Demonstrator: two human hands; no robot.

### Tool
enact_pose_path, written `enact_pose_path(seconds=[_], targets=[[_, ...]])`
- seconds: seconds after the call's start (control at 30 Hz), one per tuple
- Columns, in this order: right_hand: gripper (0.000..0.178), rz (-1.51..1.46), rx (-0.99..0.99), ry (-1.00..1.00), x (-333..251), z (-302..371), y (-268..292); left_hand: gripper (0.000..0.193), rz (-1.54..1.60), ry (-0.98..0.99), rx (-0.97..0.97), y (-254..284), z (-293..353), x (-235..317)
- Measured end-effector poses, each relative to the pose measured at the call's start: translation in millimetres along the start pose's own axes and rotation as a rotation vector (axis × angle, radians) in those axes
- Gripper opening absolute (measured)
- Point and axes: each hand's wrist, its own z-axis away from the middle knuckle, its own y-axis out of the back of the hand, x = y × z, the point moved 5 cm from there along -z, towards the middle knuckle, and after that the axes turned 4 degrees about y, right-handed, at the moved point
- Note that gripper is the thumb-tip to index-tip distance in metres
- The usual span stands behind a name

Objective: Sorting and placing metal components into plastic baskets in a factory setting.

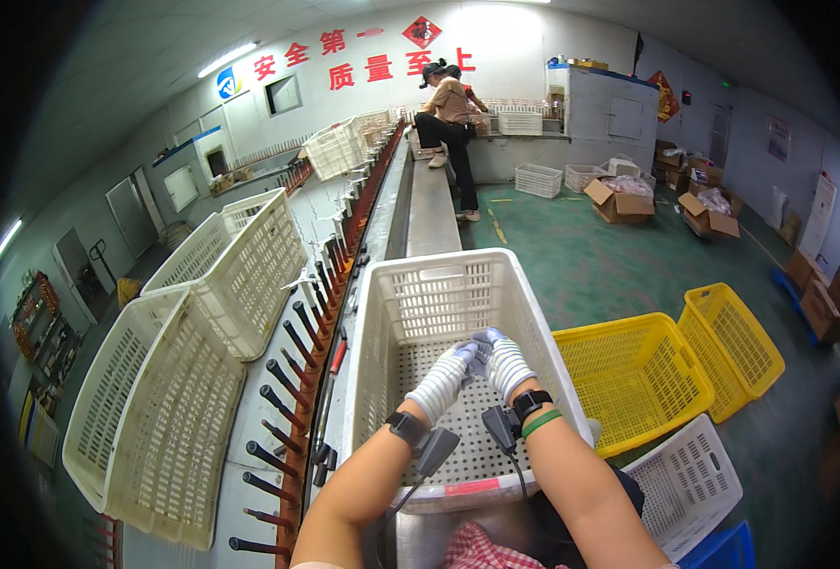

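Both my hands wear pale gloves with striped cuffs and meet inside a white perforated plastic crate (pixel 439 302). My left hand (pixel 466 358) has its fingers bent in toward the other hand. Touching or almost touching it, my right hand (pixel 492 343) is curled too. Whatever lies between the fingers, if anything, is hidden or too small to make out. Beneath the hands shows the crate's dotted floor (pixel 467 431). Dark straps with small devices circle both wrists, and a green band (pixel 541 423) sits on the right forearm.
Left of the crate runs a rail of upright dark-tipped rods (pixel 294 387). Beyond it stand white crates (pixel 168 417). Yellow crates (pixel 628 379) and another white crate (pixel 690 484) are on the right. People (pixel 448 114) are at the far end; cardboard boxes (pixel 619 201) lie on the green floor.
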Motion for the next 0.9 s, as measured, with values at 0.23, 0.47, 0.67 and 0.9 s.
enact_pose_path(seconds=[0.23, 0.47, 0.67, 0.9], targets=[[0.029, -0.059, -0.027, -0.098, -11, 12, -17, 0.043, 0.365, -0.426, 0.266, 60, 12, 61], [0.028, -0.087, -0.157, -0.042, -25, 44, -53, 0.03, 0.652, -0.694, 0.76, 142, 46, 86], [0.027, -0.168, -0.16, -0.1, -22, 73, -44, 0.047, 0.775, -0.857, 0.903, 151, 101, 99], [0.028, -0.195, -0.043, -0.105, -13, 48, 3, 0.04, 0.453, -0.916, 1.008, 163, 165, 88]])
